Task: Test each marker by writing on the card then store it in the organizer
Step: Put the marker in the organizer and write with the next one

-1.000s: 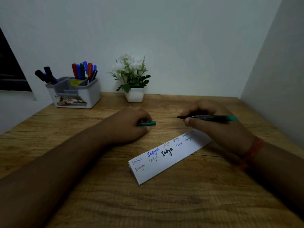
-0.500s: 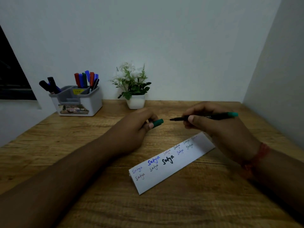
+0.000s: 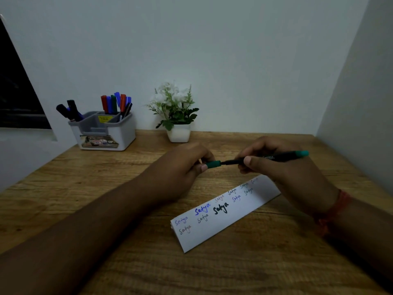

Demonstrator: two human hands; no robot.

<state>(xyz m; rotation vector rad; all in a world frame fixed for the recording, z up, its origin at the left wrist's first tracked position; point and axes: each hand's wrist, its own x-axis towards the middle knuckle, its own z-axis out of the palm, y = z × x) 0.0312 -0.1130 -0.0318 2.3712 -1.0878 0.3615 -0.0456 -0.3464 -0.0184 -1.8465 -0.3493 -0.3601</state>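
My right hand grips a thin black marker with a green end, held level above the table. Its tip points left into the green cap, which my left hand pinches between thumb and fingers. Cap and tip meet or nearly meet. Below the hands a long white card lies slantwise, covered with several handwritten words in blue, black and red. The white and grey organizer stands at the back left with several markers upright in it.
A small white pot with a green and white plant stands at the back centre against the wall. A wall closes the right side of the wooden table. A dark window is on the left.
My two hands have come together: the cap in my left hand rose and moved right, and the marker tip moved left until it reached the cap.
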